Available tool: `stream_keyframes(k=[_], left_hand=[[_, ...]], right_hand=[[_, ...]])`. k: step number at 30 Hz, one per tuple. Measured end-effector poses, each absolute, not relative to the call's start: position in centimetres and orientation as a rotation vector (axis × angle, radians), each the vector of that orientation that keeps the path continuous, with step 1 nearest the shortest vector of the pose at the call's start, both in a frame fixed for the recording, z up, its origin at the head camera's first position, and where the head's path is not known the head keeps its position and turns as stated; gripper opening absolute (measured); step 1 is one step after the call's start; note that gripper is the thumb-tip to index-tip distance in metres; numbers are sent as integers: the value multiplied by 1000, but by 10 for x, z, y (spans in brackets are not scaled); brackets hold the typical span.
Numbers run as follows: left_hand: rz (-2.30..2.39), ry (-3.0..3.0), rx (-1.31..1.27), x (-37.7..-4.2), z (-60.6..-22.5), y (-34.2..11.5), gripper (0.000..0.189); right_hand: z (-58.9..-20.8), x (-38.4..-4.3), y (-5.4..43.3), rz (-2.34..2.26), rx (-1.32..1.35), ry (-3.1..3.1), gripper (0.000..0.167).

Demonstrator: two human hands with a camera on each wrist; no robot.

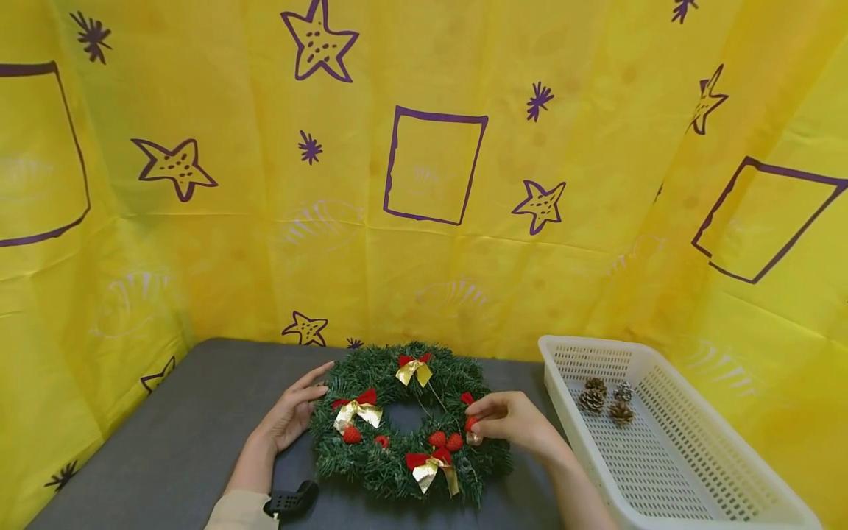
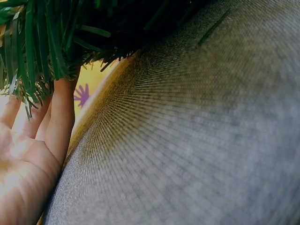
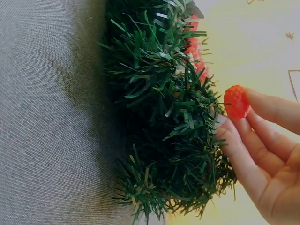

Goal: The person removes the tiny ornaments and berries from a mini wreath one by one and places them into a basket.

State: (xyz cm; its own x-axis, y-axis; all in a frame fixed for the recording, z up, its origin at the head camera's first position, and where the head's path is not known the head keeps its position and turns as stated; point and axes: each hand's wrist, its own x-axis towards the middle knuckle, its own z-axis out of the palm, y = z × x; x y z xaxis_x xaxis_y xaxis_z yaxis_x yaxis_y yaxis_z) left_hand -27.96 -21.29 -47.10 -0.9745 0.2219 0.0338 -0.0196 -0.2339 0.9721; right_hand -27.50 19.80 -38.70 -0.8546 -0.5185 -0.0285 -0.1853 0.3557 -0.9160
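Note:
A green wreath [image 1: 371, 471] of artificial pine lies on the dark table, dressed with red-and-gold bows [image 1: 358, 409] and red raspberry-like berries [image 1: 437, 439]. At its right side my right hand [image 1: 506, 425] pinches one red berry [image 3: 236, 102] against the greenery; the index fingertip covers part of it in the right wrist view. A bit of red bow [image 1: 467, 398] shows just beyond these fingers. My left hand [image 1: 294, 412] rests on the wreath's left edge with its fingers extended, their tips partly hidden by the needles in the left wrist view.
To the right stands a white perforated plastic basket [image 1: 662, 368] holding several pine cones [image 1: 592, 400] near its far end. A grey cloth-covered table [image 1: 165, 442] lies under everything. Yellow curtains [image 1: 232, 280] with purple drawings enclose the back and sides.

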Motion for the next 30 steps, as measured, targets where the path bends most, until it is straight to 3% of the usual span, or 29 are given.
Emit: stream_keyframes(k=[30], left_hand=[[2348,1841,261,-279,-472,-212,69]], right_hand=[[-371,-277,215,-1611,-467,2511,42]])
